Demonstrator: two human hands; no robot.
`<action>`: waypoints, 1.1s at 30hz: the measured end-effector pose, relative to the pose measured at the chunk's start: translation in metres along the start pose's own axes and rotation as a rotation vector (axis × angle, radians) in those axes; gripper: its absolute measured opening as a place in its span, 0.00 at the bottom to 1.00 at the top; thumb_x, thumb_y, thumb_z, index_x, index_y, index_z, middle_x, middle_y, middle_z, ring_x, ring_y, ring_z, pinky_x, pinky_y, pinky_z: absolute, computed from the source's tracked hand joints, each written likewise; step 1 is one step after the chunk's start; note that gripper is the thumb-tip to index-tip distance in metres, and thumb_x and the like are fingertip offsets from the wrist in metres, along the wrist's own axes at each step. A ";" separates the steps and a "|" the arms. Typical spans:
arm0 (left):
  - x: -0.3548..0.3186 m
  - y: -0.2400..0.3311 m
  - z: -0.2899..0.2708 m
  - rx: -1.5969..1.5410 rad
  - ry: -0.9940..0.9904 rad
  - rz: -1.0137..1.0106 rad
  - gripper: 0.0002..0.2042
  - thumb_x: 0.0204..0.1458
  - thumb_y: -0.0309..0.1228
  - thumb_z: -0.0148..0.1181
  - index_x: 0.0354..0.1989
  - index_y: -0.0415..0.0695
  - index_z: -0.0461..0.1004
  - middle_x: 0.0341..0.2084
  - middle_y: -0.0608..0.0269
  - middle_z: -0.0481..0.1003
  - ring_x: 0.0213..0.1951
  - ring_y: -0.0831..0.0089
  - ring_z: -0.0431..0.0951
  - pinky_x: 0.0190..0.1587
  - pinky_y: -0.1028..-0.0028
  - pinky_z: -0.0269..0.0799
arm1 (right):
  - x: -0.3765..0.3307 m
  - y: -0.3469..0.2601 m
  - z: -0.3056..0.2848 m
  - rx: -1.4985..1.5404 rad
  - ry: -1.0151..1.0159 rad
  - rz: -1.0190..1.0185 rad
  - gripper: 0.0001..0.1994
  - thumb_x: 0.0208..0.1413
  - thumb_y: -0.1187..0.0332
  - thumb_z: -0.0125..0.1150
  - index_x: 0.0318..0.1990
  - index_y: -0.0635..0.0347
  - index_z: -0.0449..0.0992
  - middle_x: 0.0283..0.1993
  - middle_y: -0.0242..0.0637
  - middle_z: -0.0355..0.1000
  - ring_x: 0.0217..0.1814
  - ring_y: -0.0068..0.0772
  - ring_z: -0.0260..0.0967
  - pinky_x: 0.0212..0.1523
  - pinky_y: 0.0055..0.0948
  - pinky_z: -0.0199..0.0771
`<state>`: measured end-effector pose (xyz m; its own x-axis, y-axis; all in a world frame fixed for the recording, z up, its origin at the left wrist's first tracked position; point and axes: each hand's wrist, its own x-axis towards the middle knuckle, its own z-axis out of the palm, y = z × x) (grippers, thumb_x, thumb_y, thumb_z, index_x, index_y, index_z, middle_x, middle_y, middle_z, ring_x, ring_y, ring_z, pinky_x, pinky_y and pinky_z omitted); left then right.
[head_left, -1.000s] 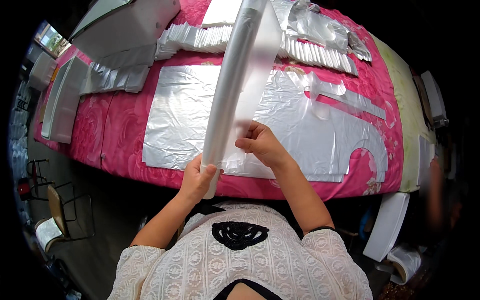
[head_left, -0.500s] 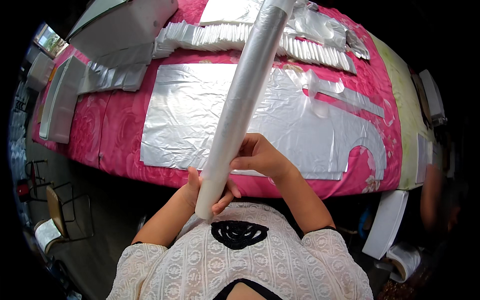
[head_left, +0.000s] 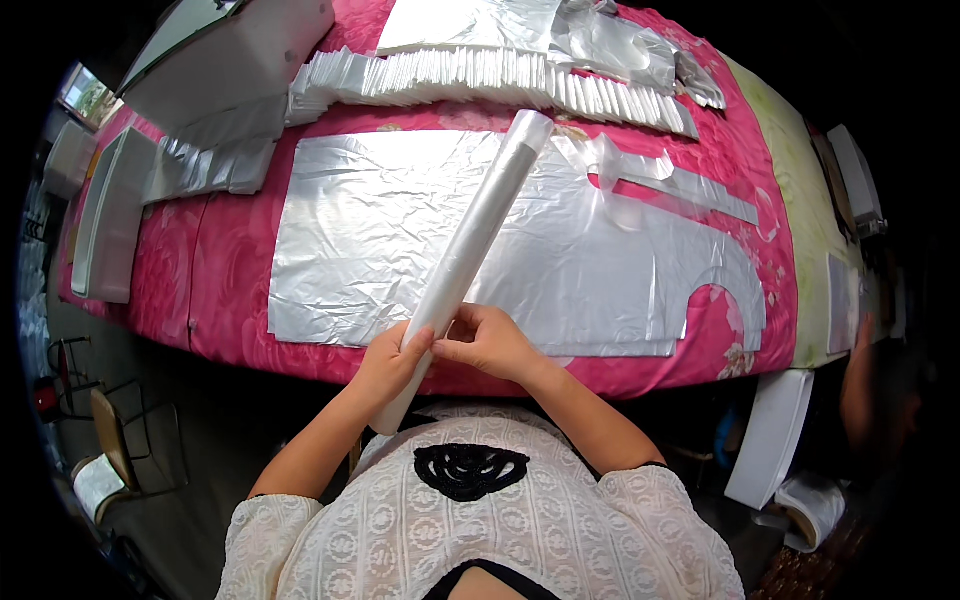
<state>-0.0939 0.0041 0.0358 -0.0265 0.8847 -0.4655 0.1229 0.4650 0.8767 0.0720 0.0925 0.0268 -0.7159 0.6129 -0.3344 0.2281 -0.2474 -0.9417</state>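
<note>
Your left hand (head_left: 388,362) is wrapped around the lower part of a long roll of clear plastic film (head_left: 470,250), gripping it from the left side, while your right hand (head_left: 487,343) pinches the same roll from the right, fingertips pressed to its surface just beside your left thumb. Both hands are closed on the roll near its near end, which pokes out below your left hand toward your chest. The roll slants up and to the right, its far end lying over the middle of the table (head_left: 220,270), which is covered in a pink flowered cloth. Under the roll a large flat sheet of silvery plastic (head_left: 380,230) is spread across the cloth, with curved cut-outs on its right side. Beyond it, along the far edge, a long row of folded white plastic pieces (head_left: 480,75) runs left to right. At the far left sits a white flat box (head_left: 235,60), and a white tray (head_left: 105,225) rests by the left edge.
</note>
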 end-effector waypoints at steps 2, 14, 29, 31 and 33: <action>-0.013 0.003 -0.005 -0.041 -0.053 -0.119 0.18 0.57 0.44 0.48 0.40 0.39 0.71 0.26 0.64 0.72 0.27 0.78 0.71 0.30 0.77 0.68 | 0.001 -0.006 -0.018 0.051 0.011 0.025 0.24 0.46 0.62 0.65 0.48 0.67 0.70 0.32 0.36 0.71 0.30 0.21 0.65 0.29 0.21 0.67; -0.059 -0.023 -0.023 0.000 -0.178 -0.352 0.15 0.55 0.38 0.52 0.42 0.38 0.68 0.26 0.63 0.71 0.26 0.77 0.72 0.30 0.75 0.70 | 0.039 -0.022 -0.127 -0.042 0.340 0.095 0.15 0.51 0.58 0.60 0.36 0.62 0.75 0.29 0.28 0.70 0.28 0.17 0.63 0.30 0.19 0.66; -0.070 -0.029 -0.037 0.048 -0.210 -0.397 0.18 0.49 0.37 0.59 0.43 0.37 0.70 0.30 0.61 0.75 0.32 0.77 0.74 0.38 0.74 0.70 | 0.039 -0.014 -0.186 -0.172 0.397 -0.029 0.08 0.49 0.67 0.63 0.28 0.63 0.74 0.22 0.26 0.68 0.22 0.14 0.61 0.22 0.17 0.61; -0.080 -0.036 -0.051 0.024 -0.272 -0.425 0.19 0.48 0.37 0.60 0.44 0.37 0.70 0.31 0.60 0.75 0.34 0.76 0.74 0.39 0.74 0.70 | 0.036 -0.004 -0.225 -0.231 0.564 -0.059 0.08 0.50 0.68 0.63 0.30 0.64 0.75 0.22 0.26 0.68 0.22 0.14 0.60 0.22 0.18 0.61; -0.090 -0.042 -0.067 -0.046 -0.355 -0.463 0.20 0.48 0.37 0.61 0.45 0.37 0.70 0.33 0.60 0.75 0.36 0.76 0.74 0.41 0.74 0.70 | 0.025 -0.001 -0.264 -0.382 0.743 -0.081 0.07 0.50 0.69 0.62 0.31 0.65 0.76 0.22 0.26 0.68 0.21 0.14 0.60 0.22 0.17 0.61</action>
<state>-0.1627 -0.0926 0.0484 0.2677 0.5271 -0.8066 0.1340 0.8086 0.5729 0.2282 0.3058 0.0098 -0.1495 0.9858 -0.0771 0.4982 0.0077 -0.8670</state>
